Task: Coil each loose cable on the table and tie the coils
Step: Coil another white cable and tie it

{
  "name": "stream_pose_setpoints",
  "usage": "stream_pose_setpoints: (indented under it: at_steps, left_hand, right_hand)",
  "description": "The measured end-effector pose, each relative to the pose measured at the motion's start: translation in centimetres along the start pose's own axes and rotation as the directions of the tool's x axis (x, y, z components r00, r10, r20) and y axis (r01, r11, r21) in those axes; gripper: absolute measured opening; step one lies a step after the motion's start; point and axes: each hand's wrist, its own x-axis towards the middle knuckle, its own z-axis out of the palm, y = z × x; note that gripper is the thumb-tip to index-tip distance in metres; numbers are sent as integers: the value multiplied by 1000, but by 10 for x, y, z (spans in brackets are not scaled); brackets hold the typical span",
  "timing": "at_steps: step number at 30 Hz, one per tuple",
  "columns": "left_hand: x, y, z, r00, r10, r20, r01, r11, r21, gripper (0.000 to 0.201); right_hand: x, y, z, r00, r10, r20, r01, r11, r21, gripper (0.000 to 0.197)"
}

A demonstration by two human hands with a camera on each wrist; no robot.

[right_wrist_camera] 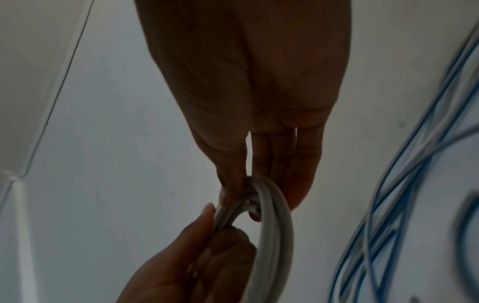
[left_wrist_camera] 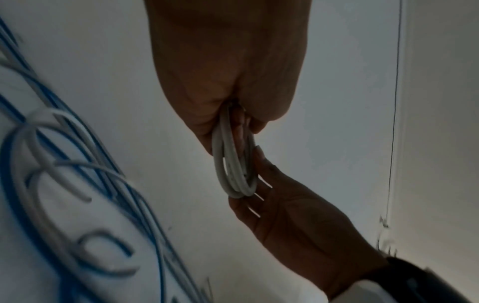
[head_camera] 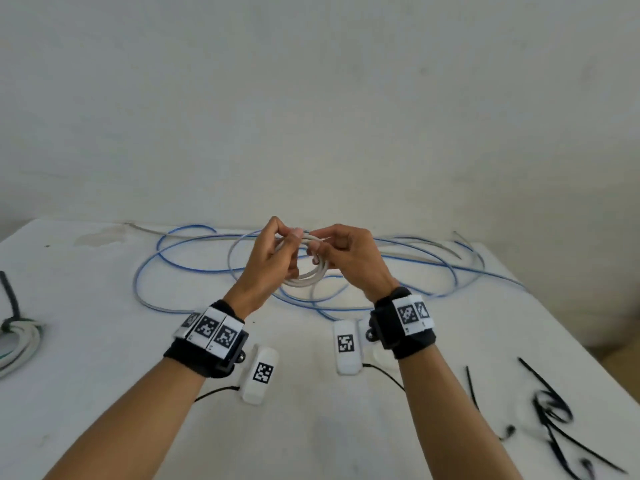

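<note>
Both hands are raised above the white table (head_camera: 104,393), holding a small coil of white cable (head_camera: 304,277) between them. My left hand (head_camera: 287,237) grips the coil's top with curled fingers; the left wrist view shows the coil (left_wrist_camera: 233,170) hanging from that fist. My right hand (head_camera: 317,252) pinches the same coil from the right, and its thumb and fingers close on the strands (right_wrist_camera: 272,215) in the right wrist view. A loose blue cable (head_camera: 180,261) sprawls over the table behind, tangled with a loose pale grey cable (head_camera: 145,299).
A tied white coil (head_camera: 20,341) lies at the table's left edge. Several black zip ties (head_camera: 554,410) are scattered at the front right. Two white tagged boxes (head_camera: 261,372) (head_camera: 346,344) sit below my wrists. A plain wall stands behind the table.
</note>
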Motion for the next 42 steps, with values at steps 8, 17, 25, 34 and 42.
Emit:
stream_pose_setpoints:
  at_steps: [8, 17, 25, 34, 42]
  left_hand:
    - [-28, -9, 77, 978, -149, 147, 149, 989, 9, 24]
    - [-53, -14, 91, 960, -185, 211, 177, 983, 56, 25]
    - [-40, -23, 72, 957, -243, 156, 256, 964, -69, 26]
    - [-4, -29, 17, 963, -245, -108, 221, 956, -194, 29]
    - [14, -39, -44, 887, -42, -461, 64, 998, 31, 19]
  right_hand:
    - [-71, 33, -126, 872, 361, -330, -489, 650, -582, 37]
    - [-145, 35, -164, 691, 620, -371, -458, -22, -889, 51]
    - [-115, 30, -141, 779, 555, -290, -503, 279, -818, 23]
    - [-19, -45, -24, 999, 29, -29, -33, 992, -122, 14]
    - [37, -9, 58, 999, -24, 26, 20, 992, 125, 10]
